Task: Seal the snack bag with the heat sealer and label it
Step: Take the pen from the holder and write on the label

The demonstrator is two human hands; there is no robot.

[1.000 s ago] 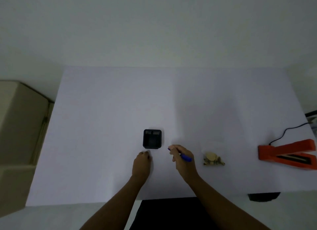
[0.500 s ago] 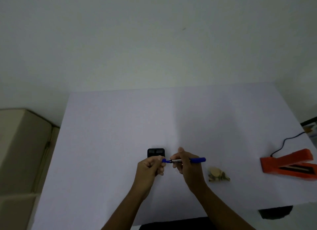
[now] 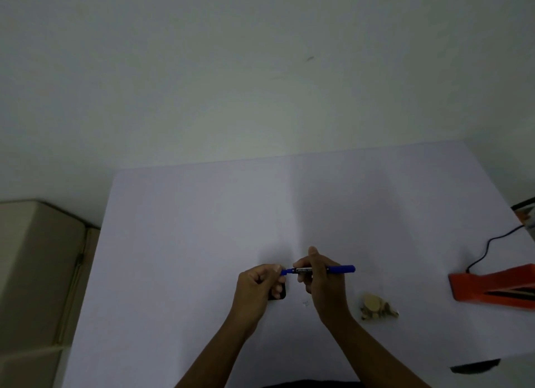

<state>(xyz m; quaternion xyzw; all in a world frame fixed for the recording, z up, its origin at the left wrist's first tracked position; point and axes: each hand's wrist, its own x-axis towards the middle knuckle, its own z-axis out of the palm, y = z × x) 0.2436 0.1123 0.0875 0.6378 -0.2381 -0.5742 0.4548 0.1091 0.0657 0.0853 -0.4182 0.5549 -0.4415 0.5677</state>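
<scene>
A blue marker [image 3: 335, 269] lies level above the white table [image 3: 202, 243], gripped around its barrel by my right hand [image 3: 321, 280]. My left hand [image 3: 257, 286] is closed on the marker's left end, where the cap [image 3: 285, 271] is. The small clear snack bag [image 3: 376, 306] with tan pieces inside lies on the table just right of my right wrist. The orange heat sealer [image 3: 492, 286] sits at the right edge with its black cord [image 3: 489, 245] running back.
A black square holder [image 3: 282, 292] stands on the table, mostly hidden behind my left hand. A beige cabinet [image 3: 34, 271] stands left of the table. A tiny scrap [image 3: 305, 302] lies between my wrists.
Both hands rose from the table and met at the marker; my left hand closed on its cap end. The view tilted up, so the table sits lower in frame.
</scene>
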